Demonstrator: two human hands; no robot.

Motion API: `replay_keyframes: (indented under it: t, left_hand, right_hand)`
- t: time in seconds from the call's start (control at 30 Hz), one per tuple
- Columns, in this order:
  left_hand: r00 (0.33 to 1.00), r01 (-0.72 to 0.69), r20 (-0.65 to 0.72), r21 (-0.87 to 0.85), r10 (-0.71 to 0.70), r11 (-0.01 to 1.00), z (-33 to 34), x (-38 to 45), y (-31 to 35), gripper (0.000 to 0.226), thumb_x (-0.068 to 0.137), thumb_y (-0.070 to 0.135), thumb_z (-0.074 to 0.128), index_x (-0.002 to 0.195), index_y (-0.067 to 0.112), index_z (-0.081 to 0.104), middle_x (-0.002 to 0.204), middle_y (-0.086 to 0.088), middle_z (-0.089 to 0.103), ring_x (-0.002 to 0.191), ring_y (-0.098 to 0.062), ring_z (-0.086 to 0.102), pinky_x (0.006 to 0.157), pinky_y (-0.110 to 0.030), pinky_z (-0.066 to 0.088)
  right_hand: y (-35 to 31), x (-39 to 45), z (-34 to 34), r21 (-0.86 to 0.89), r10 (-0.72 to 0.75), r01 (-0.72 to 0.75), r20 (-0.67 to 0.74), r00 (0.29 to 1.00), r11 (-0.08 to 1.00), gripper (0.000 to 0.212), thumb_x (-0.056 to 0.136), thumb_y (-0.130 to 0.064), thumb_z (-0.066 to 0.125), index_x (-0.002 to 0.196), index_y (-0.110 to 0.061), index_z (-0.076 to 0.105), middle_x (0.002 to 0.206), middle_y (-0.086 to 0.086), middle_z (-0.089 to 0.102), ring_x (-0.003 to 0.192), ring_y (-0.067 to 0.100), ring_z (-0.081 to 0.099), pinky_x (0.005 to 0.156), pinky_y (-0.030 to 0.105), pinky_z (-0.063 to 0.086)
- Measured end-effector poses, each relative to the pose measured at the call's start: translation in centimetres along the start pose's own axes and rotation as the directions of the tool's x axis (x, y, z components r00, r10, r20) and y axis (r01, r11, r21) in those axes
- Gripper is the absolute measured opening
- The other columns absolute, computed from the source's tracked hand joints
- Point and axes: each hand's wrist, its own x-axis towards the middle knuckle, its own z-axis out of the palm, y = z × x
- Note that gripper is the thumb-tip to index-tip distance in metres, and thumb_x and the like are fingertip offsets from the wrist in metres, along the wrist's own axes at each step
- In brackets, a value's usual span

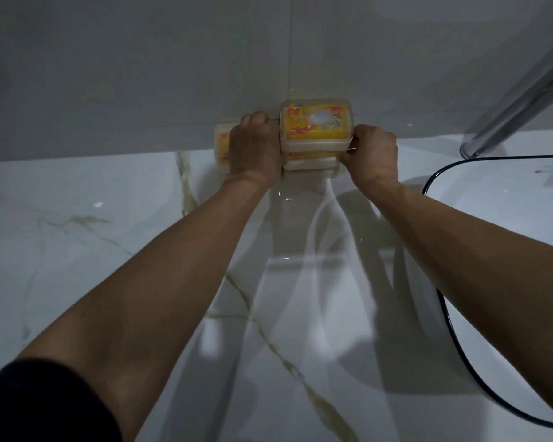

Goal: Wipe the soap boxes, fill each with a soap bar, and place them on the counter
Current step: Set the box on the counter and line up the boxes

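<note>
Soap boxes (316, 129) sit stacked against the tiled wall (141, 74), and you clamp the stack from both sides: your left hand (254, 146) curls round its left edge, your right hand (372, 151) round its right, likely to square the pile. Another box (221, 148) peeks out left of the stack. Below the stack, the glossy marble surface (77, 234) runs toward a basin (492, 218) and faucet (524, 90).

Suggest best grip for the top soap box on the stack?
Probably by its two short ends, coming in from left and right as the left hand and right hand do now. The top soap box sits flat on the stack against the wall, leaving those ends open.
</note>
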Motion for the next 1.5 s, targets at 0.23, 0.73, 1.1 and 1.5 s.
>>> replay_keyframes:
  t: [0.23,0.73,1.1,1.5]
  left_hand:
    - [0.998,-0.021,-0.06,-0.001,0.02,1.0,-0.1,-0.3,0.0,0.027,0.086,0.021,0.062,0.111,0.016,0.071,0.126,-0.003,0.058,0.12,-0.026,0.049,0.095,-0.036,0.036]
    - [0.985,0.162,0.072,-0.066,-0.157,0.985,-1.4,-2.9,-4.7,0.054,0.081,0.025,0.079,0.13,0.024,0.056,0.143,-0.011,0.043,0.124,-0.036,0.05,0.089,-0.043,0.051]
    - [0.984,0.169,0.056,0.002,-0.169,0.986,-0.5,-2.7,-4.4,0.065,0.08,0.033,0.08,0.136,0.024,0.047,0.145,-0.013,0.036,0.129,-0.037,0.043,0.093,-0.052,0.049]
    - [0.99,-0.027,-0.137,0.005,0.027,1.0,-0.3,-1.0,-0.8,0.051,0.074,0.051,0.074,0.117,0.025,0.071,0.134,-0.003,0.056,0.133,-0.023,0.043,0.11,-0.036,0.028]
  right_hand:
    - [-0.1,-0.1,-0.1,0.029,0.015,-0.015,-0.003,1.0,0.999,0.021,0.084,-0.013,0.075,0.104,-0.007,0.07,0.101,0.012,0.073,0.094,0.03,0.069,0.087,0.037,0.056]
    - [-0.1,0.0,0.1,0.002,0.002,-0.002,0.015,1.0,1.0,0.022,0.083,-0.018,0.075,0.101,-0.009,0.068,0.1,0.011,0.074,0.095,0.029,0.068,0.084,0.033,0.053]
    - [-0.2,-0.1,0.1,0.021,0.015,-0.015,0.01,1.0,1.0,0.025,0.082,-0.016,0.075,0.105,-0.008,0.069,0.101,0.012,0.074,0.096,0.029,0.069,0.09,0.039,0.055]
    - [-0.2,0.1,0.2,0.028,0.035,-0.036,0.011,0.999,0.999,0.023,0.081,-0.015,0.076,0.102,-0.009,0.069,0.1,0.012,0.073,0.093,0.03,0.069,0.088,0.038,0.055]
